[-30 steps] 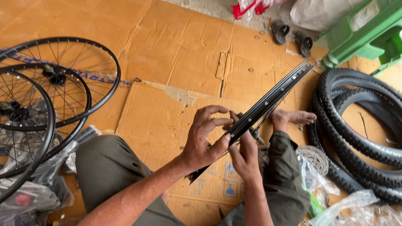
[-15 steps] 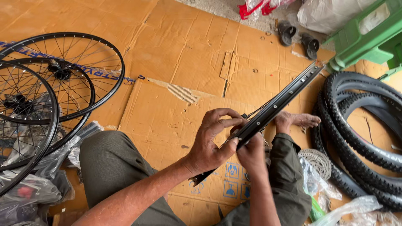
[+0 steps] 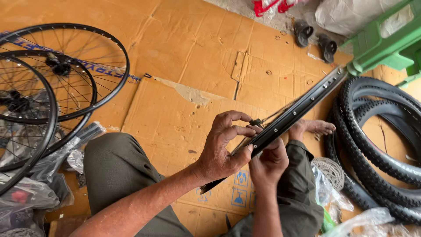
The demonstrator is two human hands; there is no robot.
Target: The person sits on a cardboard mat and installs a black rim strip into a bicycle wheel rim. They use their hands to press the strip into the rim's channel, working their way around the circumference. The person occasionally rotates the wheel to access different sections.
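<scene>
Cardboard [image 3: 184, 48] covers the floor, corners cut off by frame. Three spoked wheels [image 3: 66, 70] stacked far left, overlapping, all cut by the left edge; hubs partly hidden behind spokes. Tyres [image 3: 386, 131] piled right, at least two, exact count hard to tell, cut off at right edge. Green stool [image 3: 381, 48] far right, only part in frame. Two sandals [image 3: 313, 38] far, beside it. Plastic bags [image 3: 26, 193] near left and near right, contents unclear. One cog [image 3: 330, 171] near right, half under plastic.

One bare rim [image 3: 291, 116] runs diagonally from centre up to the stool, edge-on, held over the person's lap; its near end is hidden behind the hands. One bare foot [image 3: 313, 128] just past the rim.

Left hand [image 3: 223, 149] wraps the rim's near end, thumb on the rim's edge, fingers [image 3: 239, 131] curled half closed, tips touching a small dark part at the rim, too small to make out. Right hand [image 3: 269, 160] grips the rim from below, closed tight; its fingers are mostly hidden.
</scene>
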